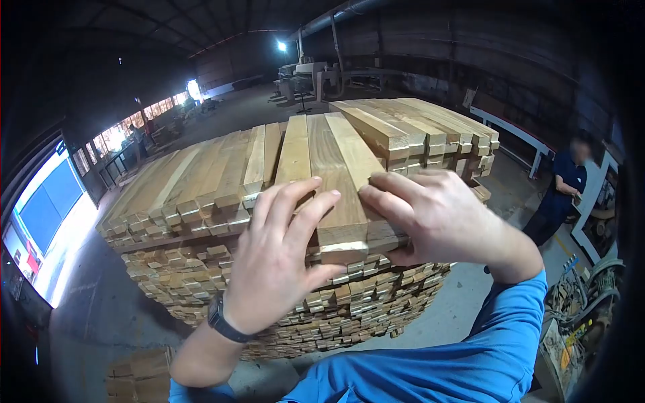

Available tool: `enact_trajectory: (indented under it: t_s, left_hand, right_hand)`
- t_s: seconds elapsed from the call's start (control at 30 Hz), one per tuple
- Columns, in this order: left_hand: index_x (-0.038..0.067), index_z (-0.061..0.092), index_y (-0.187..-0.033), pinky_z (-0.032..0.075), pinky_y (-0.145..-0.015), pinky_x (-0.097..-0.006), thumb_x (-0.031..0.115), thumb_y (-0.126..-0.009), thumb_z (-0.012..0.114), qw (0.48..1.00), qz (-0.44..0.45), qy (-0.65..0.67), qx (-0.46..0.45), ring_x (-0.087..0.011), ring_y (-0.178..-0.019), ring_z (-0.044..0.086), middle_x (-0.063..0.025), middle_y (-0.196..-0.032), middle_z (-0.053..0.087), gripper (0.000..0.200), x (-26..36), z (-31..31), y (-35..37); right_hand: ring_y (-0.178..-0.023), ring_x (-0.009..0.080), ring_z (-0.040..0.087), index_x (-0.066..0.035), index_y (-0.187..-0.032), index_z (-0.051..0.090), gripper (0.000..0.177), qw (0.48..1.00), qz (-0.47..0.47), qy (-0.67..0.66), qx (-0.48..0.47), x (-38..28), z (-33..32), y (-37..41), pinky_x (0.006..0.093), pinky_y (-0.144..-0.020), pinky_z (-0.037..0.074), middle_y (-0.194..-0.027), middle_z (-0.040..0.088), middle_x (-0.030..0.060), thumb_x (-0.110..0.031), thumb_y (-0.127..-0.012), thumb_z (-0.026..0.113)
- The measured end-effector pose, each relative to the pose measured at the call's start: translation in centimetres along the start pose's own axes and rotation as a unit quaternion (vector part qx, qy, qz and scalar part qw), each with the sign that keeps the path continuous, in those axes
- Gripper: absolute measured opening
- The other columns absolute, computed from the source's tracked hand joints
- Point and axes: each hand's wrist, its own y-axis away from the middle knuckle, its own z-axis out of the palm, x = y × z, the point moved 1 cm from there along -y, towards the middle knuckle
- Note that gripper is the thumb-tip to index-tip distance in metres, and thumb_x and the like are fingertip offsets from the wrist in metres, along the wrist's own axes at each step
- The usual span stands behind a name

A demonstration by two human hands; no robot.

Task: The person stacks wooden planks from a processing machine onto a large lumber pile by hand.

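Three wooden planks lie side by side on top of a large stack of timber [363, 305], their near ends toward me. The middle plank [342, 195] is darker, between a paler left plank [294, 151] and a paler right plank [354, 151]. My left hand [269, 255], with a dark wristband, curls its fingers over the top at the left, thumb low by the near end. From the other side, my right hand [440, 218] bends its fingers over the right plank, its thumb lower down. The hands cover parts of both outer planks.
More planks [195, 174] lie on the stack's left, and a raised group [416, 127] sits at the back right. A person in dark clothes [564, 181] stands at the right by a pale frame [594, 201]. Cluttered hoses [591, 295] are near right; machinery [312, 74] stands behind.
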Motion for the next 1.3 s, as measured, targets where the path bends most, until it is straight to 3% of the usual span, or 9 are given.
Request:
enact_trajectory:
  t_s: [0.13, 0.2, 0.33, 0.4, 0.6, 0.77, 0.93, 1.13, 1.3]
  left_hand:
    - [0.007, 0.032, -0.151, 0.042, -0.113, -0.0517, 0.054, -0.082, 0.079, 0.923, -0.081, 0.348, 0.140, -0.0312, -0.140, 0.038, -0.0175, -0.148, 0.033, 0.096, -3.7, 1.8, 2.3]
    - [0.001, 0.030, -0.151, 0.042, -0.112, -0.0498, 0.058, -0.093, 0.066, 0.798, -0.236, 0.530, 0.163, -0.0297, -0.140, 0.039, -0.0178, -0.144, 0.037, 0.088, -4.8, 1.0, 2.3]
    - [-0.007, 0.037, -0.147, 0.035, -0.116, -0.0464, 0.064, -0.097, 0.052, 0.601, -0.455, 0.652, 0.084, -0.0287, -0.141, 0.040, -0.0184, -0.150, 0.044, 0.088, -6.7, 2.6, 1.1]
    - [-0.005, 0.042, -0.146, 0.042, -0.112, -0.0471, 0.068, -0.096, 0.051, 0.558, -0.322, 0.764, 0.025, -0.0304, -0.130, 0.055, -0.0193, -0.139, 0.057, 0.088, -7.0, 3.7, -0.1]
    - [0.005, 0.056, -0.131, 0.054, -0.099, -0.0456, 0.031, -0.092, 0.072, 0.470, -0.342, 0.811, 0.069, -0.0259, -0.110, 0.066, -0.0111, -0.124, 0.066, 0.050, -4.6, 4.6, -1.4]
    - [-0.001, 0.049, -0.137, 0.055, -0.098, -0.0443, 0.030, -0.093, 0.063, 0.488, -0.338, 0.804, 0.044, -0.0269, -0.111, 0.066, -0.0153, -0.123, 0.063, 0.056, -4.8, 6.5, 1.6]
    - [-0.005, 0.043, -0.143, 0.054, -0.099, -0.0363, 0.019, -0.092, 0.067, 0.540, -0.341, 0.759, 0.129, -0.0234, -0.114, 0.065, -0.0169, -0.130, 0.062, 0.061, -1.1, 9.1, 6.9]
    - [-0.003, 0.026, -0.155, 0.030, -0.118, -0.0371, 0.025, -0.090, 0.070, 0.681, -0.271, 0.640, 0.231, -0.0223, -0.139, 0.041, -0.0130, -0.149, 0.045, 0.083, 3.9, 8.5, 13.0]
    - [0.000, 0.009, -0.160, 0.017, -0.123, -0.0408, 0.031, -0.088, 0.072, 0.718, -0.290, 0.534, 0.340, -0.0259, -0.151, 0.020, -0.0173, -0.159, 0.026, 0.101, 9.3, 5.8, 19.5]
  right_hand:
    - [-0.115, 0.0330, 0.064, -0.007, -0.143, 0.050, 0.107, 0.981, 0.082, -0.175, 0.029, 0.4, 1.1, 1.4, 0.0440, -0.095, 0.055, -0.136, 0.056, 0.0162, -0.043, -0.054, 0.096]
    - [-0.121, 0.0303, 0.057, -0.009, -0.152, 0.038, 0.111, 0.864, 0.214, -0.448, 0.085, 1.2, 3.0, 2.8, 0.0471, -0.102, 0.049, -0.146, 0.048, 0.0119, -0.072, -0.070, 0.079]
    - [-0.137, 0.0355, 0.046, -0.005, -0.156, 0.028, 0.104, 0.577, 0.411, -0.704, 0.048, 1.3, 7.5, 3.1, 0.0506, -0.112, 0.040, -0.151, 0.041, 0.0222, -0.079, -0.087, 0.054]
    - [-0.140, 0.0356, 0.043, -0.005, -0.157, 0.027, 0.105, 0.485, 0.454, -0.745, 0.061, 0.3, 8.2, 2.3, 0.0508, -0.114, 0.037, -0.151, 0.040, 0.0235, -0.081, -0.087, 0.050]
    - [-0.138, 0.0346, 0.044, -0.004, -0.153, 0.033, 0.094, 0.408, 0.503, -0.744, 0.166, -3.8, 7.2, -0.2, 0.0482, -0.112, 0.039, -0.146, 0.045, 0.0223, -0.064, -0.086, 0.063]
    - [-0.131, 0.0342, 0.053, -0.002, -0.149, 0.039, 0.080, 0.411, 0.423, -0.794, 0.149, -5.2, 11.0, 2.4, 0.0537, -0.108, 0.044, -0.142, 0.051, 0.0233, -0.049, -0.089, 0.061]
    - [-0.125, 0.0304, 0.058, 0.003, -0.147, 0.037, 0.078, 0.428, 0.317, -0.818, 0.218, -8.2, 16.1, 7.5, 0.0426, -0.105, 0.048, -0.139, 0.053, 0.0209, -0.043, -0.088, 0.060]
    - [-0.125, 0.0327, 0.057, 0.002, -0.149, 0.037, 0.089, 0.408, 0.238, -0.862, 0.184, -10.9, 20.0, 11.7, 0.0469, -0.104, 0.049, -0.140, 0.055, 0.0189, -0.048, -0.081, 0.067]
    - [-0.121, 0.0363, 0.058, 0.005, -0.148, 0.035, 0.100, 0.391, 0.164, -0.902, 0.087, -15.3, 18.3, 8.0, 0.0485, -0.103, 0.049, -0.136, 0.053, 0.0242, -0.052, -0.074, 0.073]
